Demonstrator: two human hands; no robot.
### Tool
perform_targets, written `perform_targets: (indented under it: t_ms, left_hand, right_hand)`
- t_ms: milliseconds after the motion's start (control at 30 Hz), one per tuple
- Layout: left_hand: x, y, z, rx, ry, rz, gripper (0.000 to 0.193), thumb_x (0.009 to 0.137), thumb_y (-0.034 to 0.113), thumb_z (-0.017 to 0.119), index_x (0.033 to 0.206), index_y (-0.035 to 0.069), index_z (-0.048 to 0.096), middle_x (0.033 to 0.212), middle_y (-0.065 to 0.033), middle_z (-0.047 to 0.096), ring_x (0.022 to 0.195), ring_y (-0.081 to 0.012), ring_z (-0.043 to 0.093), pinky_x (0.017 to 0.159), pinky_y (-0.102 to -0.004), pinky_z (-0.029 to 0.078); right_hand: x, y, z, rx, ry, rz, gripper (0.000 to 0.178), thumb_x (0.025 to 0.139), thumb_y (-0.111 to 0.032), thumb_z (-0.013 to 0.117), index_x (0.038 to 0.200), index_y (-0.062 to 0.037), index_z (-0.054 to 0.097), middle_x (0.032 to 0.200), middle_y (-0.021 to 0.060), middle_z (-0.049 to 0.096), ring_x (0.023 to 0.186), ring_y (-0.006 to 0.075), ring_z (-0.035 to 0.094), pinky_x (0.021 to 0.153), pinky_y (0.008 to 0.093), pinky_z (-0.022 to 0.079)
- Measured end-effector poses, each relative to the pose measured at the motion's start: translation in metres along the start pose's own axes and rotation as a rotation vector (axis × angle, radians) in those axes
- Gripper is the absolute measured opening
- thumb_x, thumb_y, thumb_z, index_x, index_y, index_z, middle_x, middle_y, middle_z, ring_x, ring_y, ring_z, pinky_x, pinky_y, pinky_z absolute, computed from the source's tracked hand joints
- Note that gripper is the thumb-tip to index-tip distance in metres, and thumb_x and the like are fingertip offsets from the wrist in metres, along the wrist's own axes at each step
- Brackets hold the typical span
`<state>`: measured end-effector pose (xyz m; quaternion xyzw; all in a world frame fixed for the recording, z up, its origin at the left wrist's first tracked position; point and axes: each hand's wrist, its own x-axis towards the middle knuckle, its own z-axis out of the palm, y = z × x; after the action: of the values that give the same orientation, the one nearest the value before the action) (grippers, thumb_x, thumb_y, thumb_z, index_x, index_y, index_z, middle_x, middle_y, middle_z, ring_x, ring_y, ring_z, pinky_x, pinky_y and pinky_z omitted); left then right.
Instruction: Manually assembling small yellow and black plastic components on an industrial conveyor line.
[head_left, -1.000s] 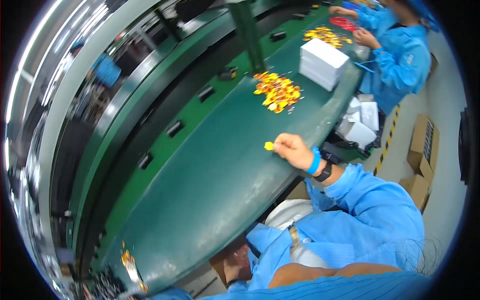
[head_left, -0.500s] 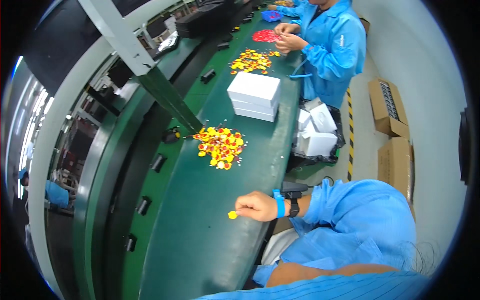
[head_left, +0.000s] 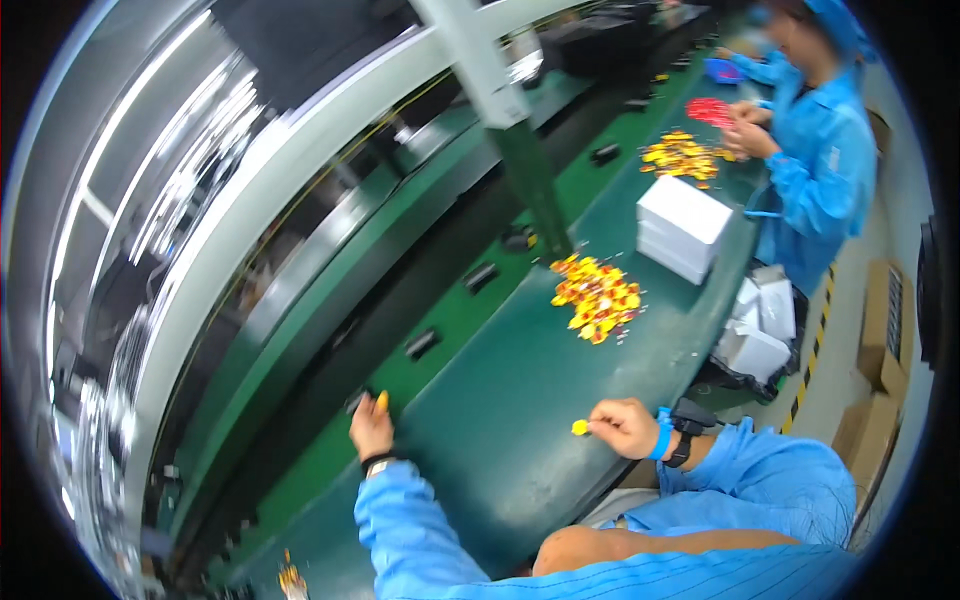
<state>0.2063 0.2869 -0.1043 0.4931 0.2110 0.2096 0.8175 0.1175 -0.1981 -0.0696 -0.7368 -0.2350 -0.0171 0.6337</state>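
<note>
My left hand (head_left: 371, 432) reaches over the bright green belt, its fingers closed at a small black part (head_left: 356, 401). A yellow patch shows at its fingertips; whether that is a loose piece or a finger cover I cannot make out. Above the near side of the dark green table (head_left: 480, 440), my right hand (head_left: 622, 428) pinches a small round yellow piece (head_left: 580, 427) between thumb and finger. Beyond it lies a pile of yellow and red pieces (head_left: 597, 300). Other black cylindrical parts (head_left: 422, 344) lie spaced out along the belt (head_left: 455, 310).
White boxes (head_left: 683, 225) are stacked past the pile. A grey-green post (head_left: 530, 180) rises beside the table. At the right, a co-worker in blue (head_left: 820, 170) handles pieces near a red heap (head_left: 708, 111). A black-lined bin (head_left: 765, 335) holds white boxes.
My left hand has come into view and reached the belt. The view has swung left, so the table and pile appear farther right. My right hand still pinches the yellow piece.
</note>
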Motion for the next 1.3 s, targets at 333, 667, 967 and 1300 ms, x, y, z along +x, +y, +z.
perform_targets:
  t_ms: [333, 667, 967, 1300]
  left_hand:
    - [0.006, 0.012, 0.044, -0.199, 0.422, -0.02, 0.012, 0.09, 0.013, 0.061, 0.086, 0.004, 0.054, 0.076, -0.0069, 0.056, 0.053, -0.0162, 0.052, 0.039, -0.0228, 0.039]
    - [0.001, 0.028, 0.056, -0.071, 0.371, -0.113, 0.009, 0.09, 0.01, 0.059, 0.087, 0.003, 0.054, 0.081, -0.0059, 0.056, 0.062, -0.0157, 0.052, 0.046, -0.0251, 0.041]
    - [-0.141, 0.045, 0.119, 0.091, -0.226, -0.002, 0.024, 0.093, 0.029, 0.057, 0.086, 0.006, 0.06, 0.073, -0.0023, 0.061, 0.054, -0.0112, 0.053, 0.041, -0.0205, 0.037]
    - [-0.261, 0.025, 0.126, 0.743, -0.57, 0.229, 0.014, 0.08, 0.005, 0.069, 0.072, -0.004, 0.061, 0.065, -0.0003, 0.05, 0.055, -0.007, 0.047, 0.048, -0.0227, 0.036]
  right_hand:
    - [0.011, -0.003, 0.002, 0.024, -0.035, 0.045, 0.011, 0.085, -0.005, 0.059, 0.077, -0.0005, 0.055, 0.059, 0.0038, 0.052, 0.051, 0.0083, 0.045, 0.046, 0.0257, 0.036]
    - [0.004, -0.004, 0.0, 0.044, -0.026, 0.059, 0.011, 0.085, -0.005, 0.06, 0.077, -0.0003, 0.055, 0.06, 0.0038, 0.051, 0.053, 0.0078, 0.045, 0.047, 0.0253, 0.036]
    - [0.003, -0.006, 0.0, 0.042, -0.02, 0.039, 0.012, 0.087, -0.007, 0.058, 0.078, -0.0001, 0.055, 0.059, 0.0027, 0.05, 0.053, 0.0066, 0.043, 0.047, 0.0249, 0.036]
    - [0.003, 0.004, 0.001, 0.435, -0.099, 0.28, 0.011, 0.091, -0.014, 0.057, 0.085, -0.0041, 0.056, 0.069, -0.0021, 0.054, 0.059, 0.0037, 0.045, 0.053, 0.0202, 0.038]
